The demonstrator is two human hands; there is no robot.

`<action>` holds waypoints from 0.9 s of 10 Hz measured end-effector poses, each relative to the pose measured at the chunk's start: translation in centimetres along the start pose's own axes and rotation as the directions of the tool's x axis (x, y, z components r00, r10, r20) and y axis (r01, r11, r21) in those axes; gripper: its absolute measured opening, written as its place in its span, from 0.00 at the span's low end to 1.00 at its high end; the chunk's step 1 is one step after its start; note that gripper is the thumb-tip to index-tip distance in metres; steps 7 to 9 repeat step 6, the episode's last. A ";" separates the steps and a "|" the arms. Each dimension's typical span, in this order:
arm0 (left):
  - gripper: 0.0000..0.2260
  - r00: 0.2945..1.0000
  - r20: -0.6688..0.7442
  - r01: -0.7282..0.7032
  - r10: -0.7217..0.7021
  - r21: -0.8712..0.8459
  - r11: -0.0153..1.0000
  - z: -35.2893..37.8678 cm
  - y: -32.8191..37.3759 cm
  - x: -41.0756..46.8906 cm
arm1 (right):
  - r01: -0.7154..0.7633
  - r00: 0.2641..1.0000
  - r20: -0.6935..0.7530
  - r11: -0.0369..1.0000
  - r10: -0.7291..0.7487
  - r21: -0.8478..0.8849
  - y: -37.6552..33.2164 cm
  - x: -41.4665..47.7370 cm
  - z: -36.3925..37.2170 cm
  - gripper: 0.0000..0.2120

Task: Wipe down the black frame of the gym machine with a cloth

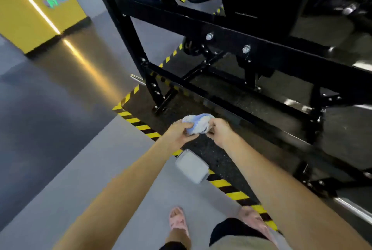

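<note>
A bunched blue and white cloth (pixel 198 123) is held between both hands in front of me, above the floor. My left hand (pixel 178 134) grips its left side and my right hand (pixel 221 132) pinches its right side. The black frame of the gym machine (pixel 227 37) runs across the upper right, with a long bolted crossbar, a slanted upright at the left and a lower rail (pixel 251 113) just beyond the cloth. The cloth is not touching the frame.
A white rectangular container (pixel 192 166) sits on the floor by the yellow and black hazard tape (pixel 231 188). A yellow pillar (pixel 34 8) stands at the far left. My feet in pink sandals (pixel 178 222) are on the grey floor.
</note>
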State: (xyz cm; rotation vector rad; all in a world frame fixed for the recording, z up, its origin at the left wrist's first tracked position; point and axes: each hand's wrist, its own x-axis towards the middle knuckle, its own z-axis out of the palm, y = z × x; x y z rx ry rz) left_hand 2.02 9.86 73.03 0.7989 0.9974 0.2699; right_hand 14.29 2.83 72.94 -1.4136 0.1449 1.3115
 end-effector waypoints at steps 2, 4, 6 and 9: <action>0.10 0.974 0.047 0.202 -0.221 0.257 0.945 -2.2 -4.3 2.3 | -0.150 0.955 -0.227 0.971 0.191 0.186 6.2 -0.8 -2.8 0.09; 0.06 0.896 0.112 0.344 -0.429 0.434 0.832 -0.6 -10.3 1.5 | -0.178 0.934 -0.318 0.984 0.162 -0.023 11.5 -3.3 -7.7 0.08; 0.14 0.870 0.092 0.362 -0.485 0.551 0.752 0.7 -14.0 1.4 | -0.112 0.900 -0.407 0.986 0.154 0.125 15.7 -4.4 -9.9 0.16; 0.14 0.870 0.092 0.362 -0.485 0.551 0.752 0.7 -14.0 1.4 | -0.112 0.900 -0.407 0.986 0.154 0.125 15.7 -4.4 -9.9 0.16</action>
